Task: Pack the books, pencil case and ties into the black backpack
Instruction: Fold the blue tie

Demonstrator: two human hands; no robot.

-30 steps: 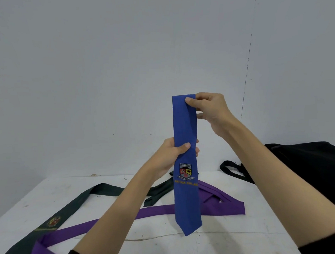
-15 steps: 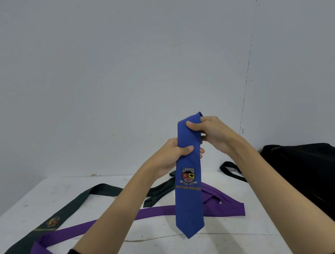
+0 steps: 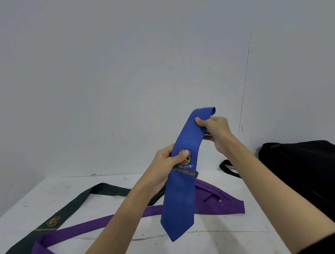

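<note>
You hold the blue tie (image 3: 178,196) in the air above the white table (image 3: 218,241), both hands clamped on it. Your left hand (image 3: 169,164) grips it at the embroidered crest (image 3: 185,159), thumb pressed over the badge, while your right hand (image 3: 213,128) pinches the folded upper end, which tilts up and to the right. The pointed tip hangs down, clear of the tabletop. Beneath it, the purple tie (image 3: 114,226) lies in a loop across the table, and the dark green tie (image 3: 51,222) stretches away to the left, partly crossed by the purple one. The black backpack (image 3: 306,167) sits at the table's right side, against the grey wall (image 3: 120,70).
</note>
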